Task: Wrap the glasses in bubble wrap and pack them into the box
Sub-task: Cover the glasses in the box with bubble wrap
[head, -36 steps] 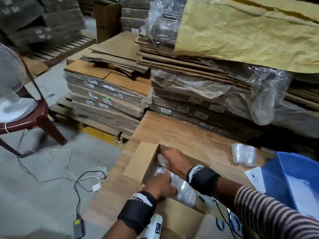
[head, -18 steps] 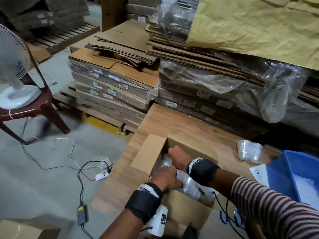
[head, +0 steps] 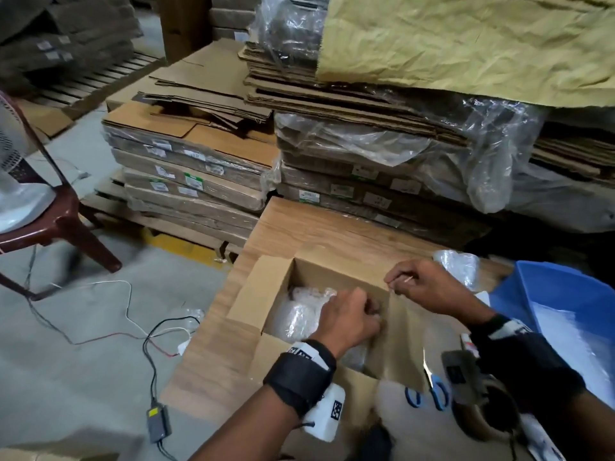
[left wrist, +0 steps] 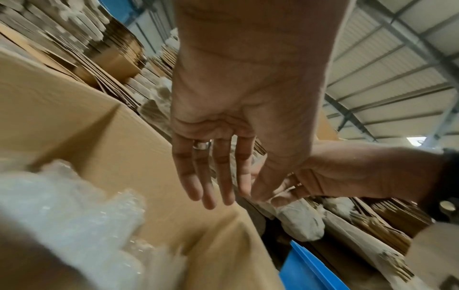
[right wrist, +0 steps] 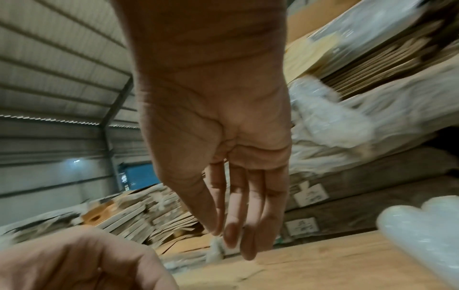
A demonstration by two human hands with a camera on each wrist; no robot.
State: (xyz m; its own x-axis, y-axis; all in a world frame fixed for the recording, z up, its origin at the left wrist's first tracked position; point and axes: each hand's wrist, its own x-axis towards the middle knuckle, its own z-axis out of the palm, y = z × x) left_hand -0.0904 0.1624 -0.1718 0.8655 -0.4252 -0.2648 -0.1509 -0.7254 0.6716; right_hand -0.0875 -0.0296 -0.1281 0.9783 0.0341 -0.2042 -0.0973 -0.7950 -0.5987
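Over the open cardboard box (head: 266, 291), the left hand (head: 349, 319) hangs with its fingers (left wrist: 196, 176) relaxed and nearly straight, as the left wrist view shows; it holds nothing and sits just above the bubble-wrapped bundles (head: 296, 314) lying inside. Beside it, the right hand (head: 429, 287) hovers at the far right corner of the box, its fingers (right wrist: 238, 215) hanging loose and slightly apart, gripping nothing; whether they touch the cardboard rim I cannot tell.

Inside the box, the wrapped glasses fill the bottom as pale, crinkled bubble-wrap shapes, pressed against the left wall and running toward the near side under the left wrist. The box flaps stand open, one on the left and one on the right.

Past the right hand, another wrapped bundle (head: 457, 266) lies on the wooden table (head: 332, 227), just beyond the box and near the blue bin (head: 549, 294). That bin, at the right edge, holds a sheet of pale wrap. Nearer the person, blue-handled scissors (head: 432, 394) and a tape roll (head: 492, 414) lie on the table, partly hidden by the right forearm.
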